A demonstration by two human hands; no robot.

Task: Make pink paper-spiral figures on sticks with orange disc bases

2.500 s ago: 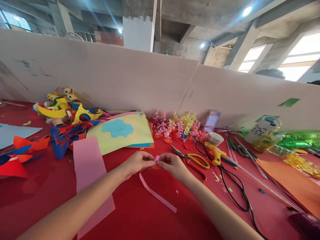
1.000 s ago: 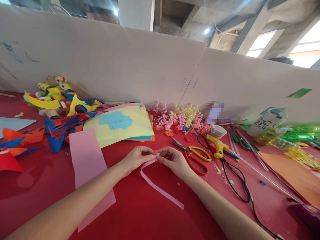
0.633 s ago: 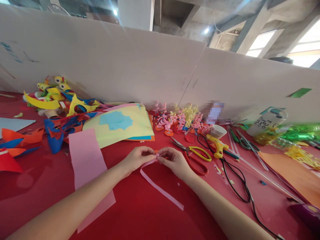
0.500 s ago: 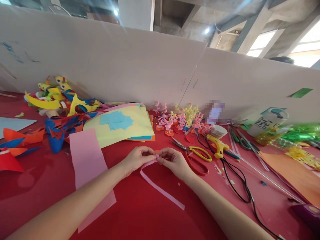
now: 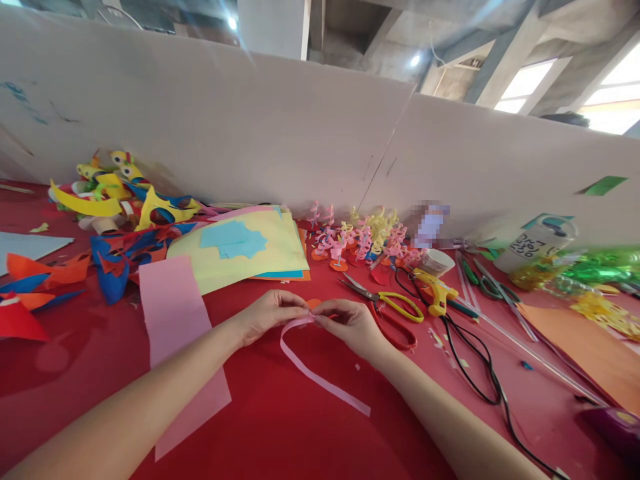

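Between the fingertips of both hands is one end of a narrow pink paper strip [image 5: 320,379]; its long tail curves down over the red table toward me. My left hand [image 5: 275,313] pinches the strip from the left, thumb and forefinger pressed together. My right hand [image 5: 350,323] pinches it from the right, its fingertips touching those of the left. A small orange paper piece [image 5: 313,304] shows just behind the fingertips, partly hidden. Left of my hands lies a pink paper sheet [image 5: 175,313], with my left forearm crossing over it.
Scissors [image 5: 385,300] with yellow and red handles lie right of my hands, beside a yellow glue gun [image 5: 435,293] with a black cord [image 5: 493,373]. Behind stand several curly pink and yellow paper pieces [image 5: 360,243]. Stacked paper sheets [image 5: 240,273] lie back left, below a white partition [image 5: 225,127].
My fingers have shifted slightly at the strip's end, and more of the orange piece shows behind them. The strip's free tail has moved up slightly. Both hands keep their pinch.
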